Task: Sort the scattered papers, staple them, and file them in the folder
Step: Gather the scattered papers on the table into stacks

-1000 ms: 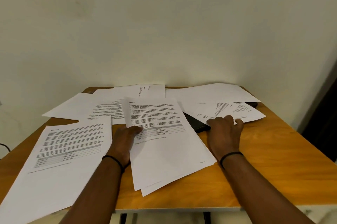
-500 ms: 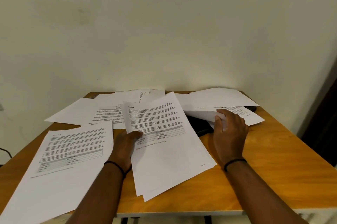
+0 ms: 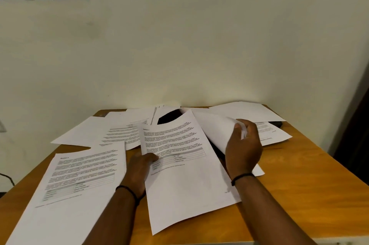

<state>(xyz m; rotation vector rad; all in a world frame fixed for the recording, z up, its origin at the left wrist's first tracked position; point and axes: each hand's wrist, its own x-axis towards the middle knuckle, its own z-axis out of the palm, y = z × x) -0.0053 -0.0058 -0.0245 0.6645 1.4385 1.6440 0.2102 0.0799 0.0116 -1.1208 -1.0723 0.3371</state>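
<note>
Printed white sheets lie scattered over the wooden table [image 3: 311, 189]. My left hand [image 3: 139, 171] holds the left edge of a small stack of printed pages [image 3: 185, 177] in front of me, thumb on top. My right hand [image 3: 242, 145] pinches the edge of a blank-side-up sheet [image 3: 215, 131] and lifts it, curled, off the table. A dark flat object [image 3: 169, 118], possibly the folder, shows behind the stack and is mostly covered by paper. No stapler is visible.
A printed page [image 3: 79, 181] lies at the front left, overhanging the table edge. More sheets [image 3: 123, 133] spread toward the back left, others [image 3: 249, 111] at the back right. A wall stands close behind the table. Bare wood shows at the right.
My right hand has taken hold of a sheet at the right and lifted and curled it toward the stack. The left hand has tilted the stack up slightly. The camera has tipped upward.
</note>
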